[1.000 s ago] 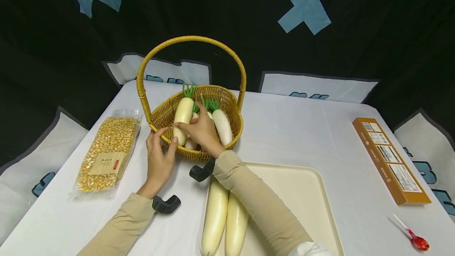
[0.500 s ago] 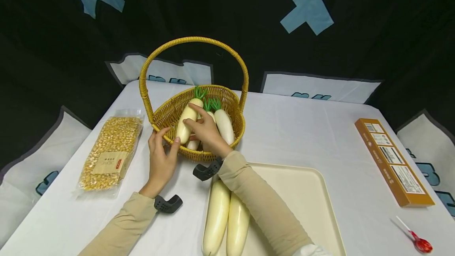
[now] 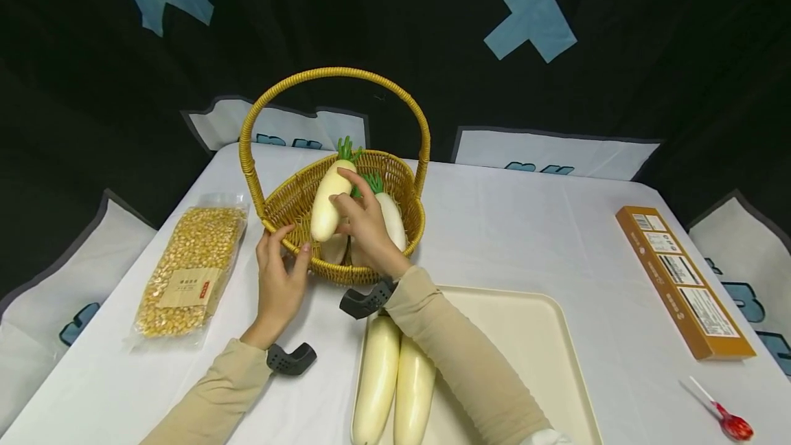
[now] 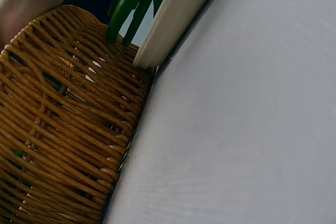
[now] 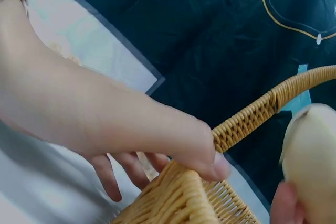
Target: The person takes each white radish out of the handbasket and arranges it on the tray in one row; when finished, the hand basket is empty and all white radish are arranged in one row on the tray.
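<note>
A pale radish (image 3: 324,208) with a green leafy top is pinched in my right hand (image 3: 367,229) and tilts over the open mouth of the yellow wicker basket (image 3: 281,201). Its blunt end shows in the right wrist view, beside a fingertip (image 5: 284,203). My left hand (image 3: 281,294) grips the basket's near left rim. The right wrist view shows its thumb (image 5: 202,148) over the rim and its fingers along the outer side. Inside the basket lie a white radish (image 3: 392,222) and other pale ones, partly hidden behind my right hand.
Two long pale radishes (image 3: 377,376) lie on a cream tray (image 3: 500,335) under my right forearm. Left of the basket is a bag of corn kernels (image 3: 191,253). An orange-brown box (image 3: 680,280) and a red lollipop (image 3: 729,424) lie far right. The tall basket handle (image 3: 334,73) arches overhead.
My right hand has raised the radish and shifted it slightly right, so more of the basket's inside shows beneath it. My left hand stays on the rim.
</note>
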Motion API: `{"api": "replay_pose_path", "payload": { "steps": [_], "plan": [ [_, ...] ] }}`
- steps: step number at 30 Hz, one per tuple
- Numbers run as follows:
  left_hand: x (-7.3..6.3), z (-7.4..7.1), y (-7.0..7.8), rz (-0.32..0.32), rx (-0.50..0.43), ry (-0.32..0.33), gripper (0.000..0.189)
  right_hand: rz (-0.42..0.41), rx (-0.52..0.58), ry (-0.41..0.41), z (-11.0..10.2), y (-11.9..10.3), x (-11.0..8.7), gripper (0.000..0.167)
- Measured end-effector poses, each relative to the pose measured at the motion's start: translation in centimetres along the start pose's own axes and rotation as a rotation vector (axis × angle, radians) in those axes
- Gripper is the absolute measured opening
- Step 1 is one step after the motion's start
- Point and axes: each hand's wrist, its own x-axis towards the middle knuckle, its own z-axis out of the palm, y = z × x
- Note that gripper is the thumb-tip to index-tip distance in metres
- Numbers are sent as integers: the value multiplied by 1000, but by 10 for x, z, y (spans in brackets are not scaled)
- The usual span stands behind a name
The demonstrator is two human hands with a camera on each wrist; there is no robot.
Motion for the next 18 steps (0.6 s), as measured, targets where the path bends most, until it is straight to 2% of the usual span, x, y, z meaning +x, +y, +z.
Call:
{"api": "replay_pose_path", "payload": {
  "steps": [8,12,18],
  "plan": [
    [2,-1,0,10,-5,2,43,3,245,-206,-9,-12,-19,50],
    [2,-1,-1,8,-1,2,44,11,284,-282,-22,-17,-34,50],
    [0,1,-2,-11,-2,-11,44,24,262,-348,-51,-23,-63,43]
  ]
}}
